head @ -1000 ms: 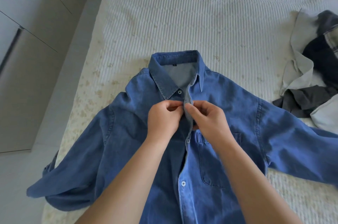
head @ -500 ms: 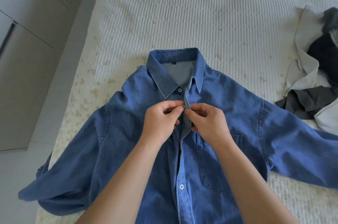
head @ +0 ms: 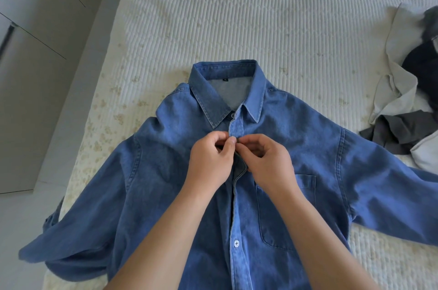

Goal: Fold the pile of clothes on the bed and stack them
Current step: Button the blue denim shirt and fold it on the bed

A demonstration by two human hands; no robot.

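A blue denim shirt [head: 154,171] lies front-up on the bed, collar away from me, sleeves spread to both sides. My left hand [head: 211,161] and my right hand [head: 265,164] meet at the button strip just below the collar. Both pinch the placket edges between thumb and fingers. The strip gapes open below my hands down to a fastened white button [head: 236,243]. A chest pocket [head: 286,209] shows to the right of my right wrist. A pile of clothes [head: 407,104] in cream, grey and dark navy lies at the right edge.
The white ribbed bedspread [head: 237,17] stretches beyond the collar. The bed's left edge runs diagonally, with pale floor and grey cabinet doors [head: 28,76] beyond it. The shirt's left sleeve hangs over that edge.
My fingers have worked at the same spot on the placket, and the strip above my hands now lies closed up to the collar. The view has shifted slightly.
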